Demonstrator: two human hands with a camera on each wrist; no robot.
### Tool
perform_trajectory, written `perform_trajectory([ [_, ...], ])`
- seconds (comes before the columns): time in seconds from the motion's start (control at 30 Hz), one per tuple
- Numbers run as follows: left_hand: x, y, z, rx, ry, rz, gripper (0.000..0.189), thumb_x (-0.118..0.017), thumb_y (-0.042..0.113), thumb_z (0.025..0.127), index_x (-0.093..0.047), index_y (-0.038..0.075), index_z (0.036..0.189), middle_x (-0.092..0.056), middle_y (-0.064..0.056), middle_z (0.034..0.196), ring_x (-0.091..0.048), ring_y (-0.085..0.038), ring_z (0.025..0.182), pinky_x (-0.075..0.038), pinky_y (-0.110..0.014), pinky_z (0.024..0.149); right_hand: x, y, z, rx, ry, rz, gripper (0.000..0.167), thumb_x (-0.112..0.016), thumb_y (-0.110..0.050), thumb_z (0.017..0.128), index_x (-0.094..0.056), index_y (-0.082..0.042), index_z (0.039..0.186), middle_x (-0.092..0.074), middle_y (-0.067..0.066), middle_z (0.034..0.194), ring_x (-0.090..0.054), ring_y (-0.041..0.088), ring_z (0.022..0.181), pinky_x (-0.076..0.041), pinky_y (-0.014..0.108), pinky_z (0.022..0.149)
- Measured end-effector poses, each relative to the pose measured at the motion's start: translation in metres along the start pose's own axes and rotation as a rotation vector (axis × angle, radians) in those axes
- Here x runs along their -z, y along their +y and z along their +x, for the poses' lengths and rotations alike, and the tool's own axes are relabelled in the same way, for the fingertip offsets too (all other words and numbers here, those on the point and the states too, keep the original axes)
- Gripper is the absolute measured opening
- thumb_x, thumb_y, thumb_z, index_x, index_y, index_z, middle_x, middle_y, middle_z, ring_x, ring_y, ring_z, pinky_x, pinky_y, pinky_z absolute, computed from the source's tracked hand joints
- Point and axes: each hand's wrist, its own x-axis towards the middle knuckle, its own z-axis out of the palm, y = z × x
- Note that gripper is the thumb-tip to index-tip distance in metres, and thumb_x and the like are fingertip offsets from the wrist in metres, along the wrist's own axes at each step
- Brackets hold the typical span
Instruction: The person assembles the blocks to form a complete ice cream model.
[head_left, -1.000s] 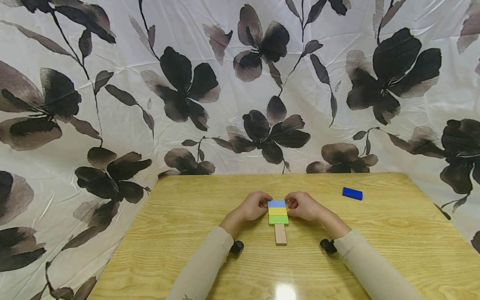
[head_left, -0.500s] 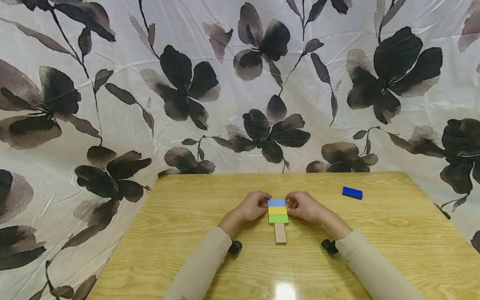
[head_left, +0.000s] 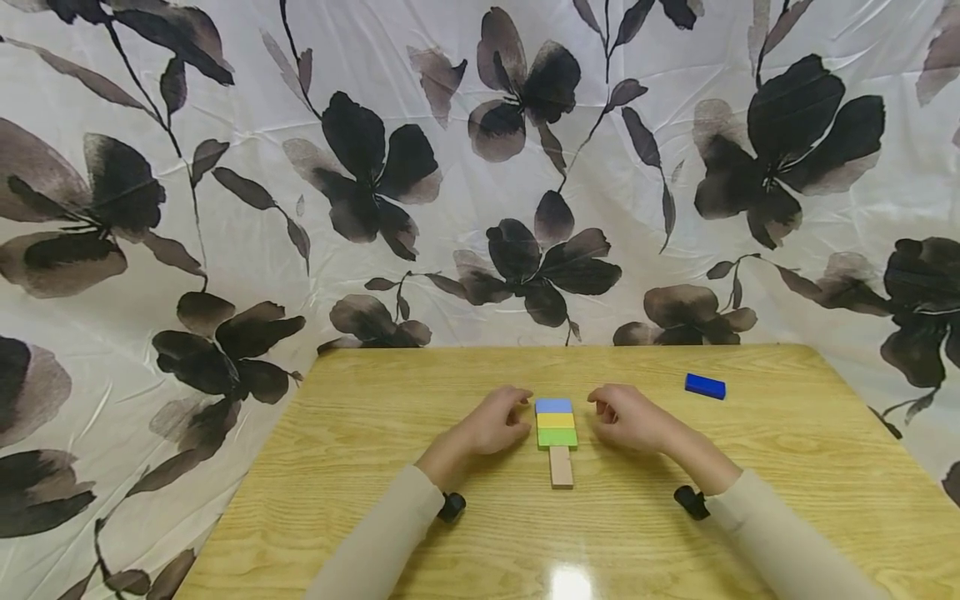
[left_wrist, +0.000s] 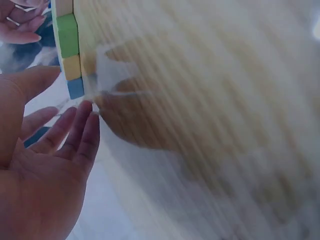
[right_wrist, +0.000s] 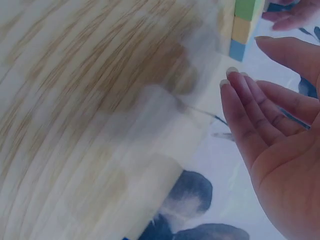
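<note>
Three blocks lie edge to edge in the middle of the table: a light blue block [head_left: 553, 406] at the far side, a yellow block [head_left: 556, 421] and a green block [head_left: 557, 437]. A narrow tan block [head_left: 561, 468] extends from the green one toward the person, like a stem. My left hand [head_left: 495, 421] is just left of the row, apart from it, fingers relaxed and holding nothing. On the other side my right hand [head_left: 626, 417] also hovers beside the blocks with loose fingers. Both wrist views show bare palms, with the green, yellow and blue block ends beyond.
A dark blue block [head_left: 705, 386] lies by itself toward the far right of the wooden table [head_left: 315, 517]. Behind the table's far edge hangs a white cloth [head_left: 450, 192] printed with dark flowers. Small black cameras are strapped at both wrists.
Both hands have let go of the sides of the light blue block and drawn outward, left hand to the left, right hand to the right. The blocks stay where they were.
</note>
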Motion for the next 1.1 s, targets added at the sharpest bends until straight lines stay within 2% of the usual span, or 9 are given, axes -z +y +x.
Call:
perform_trajectory([
  [0.17, 0.000, 0.006, -0.008, 0.021, -0.032, 0.019, 0.055, -0.061, 0.017, 0.102, -0.044, -0.003, 0.151, -0.056, -0.017, 0.134, -0.055, -0.024, 0.109, -0.047, -0.041, 0.099, 0.006, -0.001, -0.011, 0.002, 0.006, -0.012, 0.035, -0.071, 0.000, 0.090, -0.064, 0.014, 0.121, -0.063, 0.008, 0.089, -0.056, 0.017, 0.079, -0.052, 0.036, 0.074],
  [0.37, -0.003, 0.012, -0.011, 0.032, -0.046, 0.009, 0.059, -0.060, 0.019, 0.103, -0.039, -0.004, 0.153, -0.052, -0.019, 0.145, -0.053, -0.030, 0.129, -0.043, -0.045, 0.110, 0.016, 0.000, -0.025, -0.005, 0.016, -0.015, 0.036, -0.073, -0.001, 0.089, -0.064, 0.013, 0.121, -0.065, 0.011, 0.095, -0.061, 0.018, 0.082, -0.055, 0.036, 0.073],
  [0.5, -0.005, 0.014, -0.012, 0.038, -0.056, 0.003, 0.059, -0.058, 0.022, 0.104, -0.039, -0.002, 0.154, -0.051, -0.017, 0.147, -0.051, -0.030, 0.134, -0.042, -0.045, 0.112, 0.026, 0.000, -0.034, -0.015, 0.019, -0.022, 0.037, -0.075, -0.002, 0.089, -0.063, 0.013, 0.121, -0.066, 0.012, 0.096, -0.062, 0.018, 0.083, -0.055, 0.037, 0.073],
  [0.77, -0.006, 0.019, -0.016, 0.044, -0.056, 0.011, 0.060, -0.059, 0.026, 0.104, -0.039, 0.000, 0.155, -0.050, -0.014, 0.148, -0.051, -0.027, 0.133, -0.042, -0.043, 0.112, 0.050, 0.003, -0.053, -0.039, 0.048, -0.038, 0.037, -0.077, -0.006, 0.089, -0.065, 0.009, 0.121, -0.066, 0.009, 0.097, -0.064, 0.020, 0.087, -0.057, 0.040, 0.075],
  [1.1, -0.016, 0.029, -0.014, -0.034, -0.032, 0.189, 0.056, -0.057, 0.027, 0.106, -0.042, -0.002, 0.152, -0.042, -0.019, 0.153, -0.048, -0.031, 0.138, -0.041, -0.043, 0.114, 0.086, 0.021, -0.074, -0.098, 0.104, -0.064, 0.036, -0.074, -0.009, 0.092, -0.065, 0.011, 0.121, -0.066, 0.006, 0.097, -0.061, 0.018, 0.086, -0.054, 0.041, 0.075],
])
